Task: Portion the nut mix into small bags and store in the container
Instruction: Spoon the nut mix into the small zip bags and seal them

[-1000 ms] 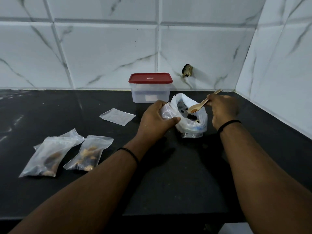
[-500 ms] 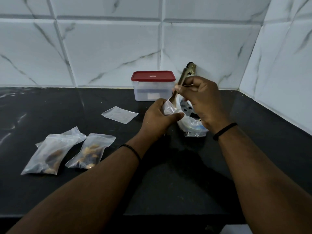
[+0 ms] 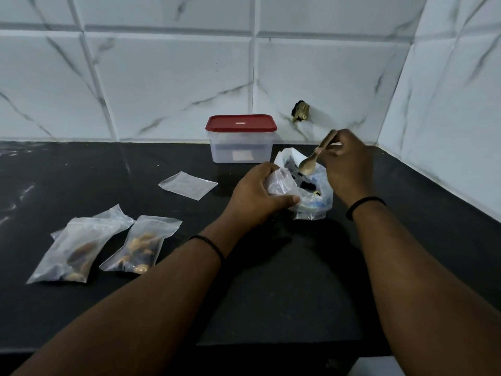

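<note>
Two hands work the scooping step: left hand (image 3: 253, 198) grips a small bag (image 3: 279, 183); right hand (image 3: 345, 161) pinches the spoon (image 3: 311, 162). Next, likely scoop from the nut mix bag (image 3: 315, 202).

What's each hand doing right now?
Left hand: grips a small bag.
Right hand: pinches the wooden spoon over the nut mix bag.

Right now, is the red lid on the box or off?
On. The red lid sits flat on top of the clear box by the wall, covering it all around.
</note>
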{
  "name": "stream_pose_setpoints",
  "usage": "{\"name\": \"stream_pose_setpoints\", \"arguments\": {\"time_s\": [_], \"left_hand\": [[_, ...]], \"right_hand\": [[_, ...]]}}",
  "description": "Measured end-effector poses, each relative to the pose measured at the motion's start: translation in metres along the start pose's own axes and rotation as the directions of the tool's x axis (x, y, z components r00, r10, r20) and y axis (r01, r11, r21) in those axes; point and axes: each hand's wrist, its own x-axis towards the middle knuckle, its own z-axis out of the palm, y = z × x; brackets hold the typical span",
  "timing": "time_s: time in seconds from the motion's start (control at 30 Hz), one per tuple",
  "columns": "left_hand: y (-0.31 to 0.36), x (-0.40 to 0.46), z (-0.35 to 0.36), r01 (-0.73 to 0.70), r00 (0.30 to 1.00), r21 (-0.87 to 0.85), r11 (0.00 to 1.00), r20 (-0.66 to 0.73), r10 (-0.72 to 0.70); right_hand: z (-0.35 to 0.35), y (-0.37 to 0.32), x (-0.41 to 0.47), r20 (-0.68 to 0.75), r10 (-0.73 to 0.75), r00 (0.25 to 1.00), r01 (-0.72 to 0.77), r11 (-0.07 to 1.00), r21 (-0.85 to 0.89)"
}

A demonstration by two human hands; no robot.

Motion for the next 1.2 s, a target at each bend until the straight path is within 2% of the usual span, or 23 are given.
{"name": "stream_pose_setpoints", "arguments": {"time_s": [0.13,0.23,0.3,0.47,0.67,0.77,0.83,1.0,1.1,1.2], "left_hand": [[0.000,-0.002,-0.001,-0.004,1.000,0.030,1.000,0.016,0.003],[0.001,-0.002,0.000,-0.004,1.000,0.063,0.998,0.025,0.002],[0.002,-0.003,0.000,-0.014,1.000,0.080,0.997,0.016,0.012],[0.002,-0.002,0.000,-0.005,1.000,0.091,0.996,0.023,0.003],[0.002,-0.003,0.001,-0.010,1.000,0.097,0.995,0.020,0.008],[0.002,-0.002,0.001,-0.009,1.000,0.100,0.995,0.019,0.007],[0.002,-0.002,0.001,-0.011,1.000,0.102,0.995,0.016,0.009],[0.000,-0.001,0.001,-0.006,1.000,0.094,0.996,0.029,0.003],[-0.001,-0.001,0.001,-0.003,0.999,0.094,0.996,0.042,-0.001],[-0.001,-0.001,0.000,-0.007,1.000,0.076,0.997,0.031,0.004]], "right_hand": [[0.006,0.008,0.000,0.173,-0.071,0.982,0.111,0.965,-0.236],[0.006,0.004,-0.002,0.196,-0.139,0.971,0.201,0.916,-0.347],[0.007,0.004,-0.002,0.189,-0.156,0.970,0.214,0.914,-0.345],[0.009,0.006,-0.005,0.167,-0.127,0.978,0.161,0.966,-0.205],[0.011,0.009,-0.003,0.198,-0.128,0.972,0.184,0.937,-0.297],[0.008,0.009,0.005,0.151,-0.089,0.984,0.136,0.933,-0.332],[0.006,0.007,0.007,0.144,-0.038,0.989,0.079,0.954,-0.288],[0.012,0.008,0.003,0.149,0.231,0.962,-0.223,0.973,-0.063],[0.016,0.011,0.001,0.208,0.376,0.903,-0.406,0.905,0.126],[0.014,0.012,0.005,0.167,0.452,0.876,-0.480,0.851,0.215]]}}
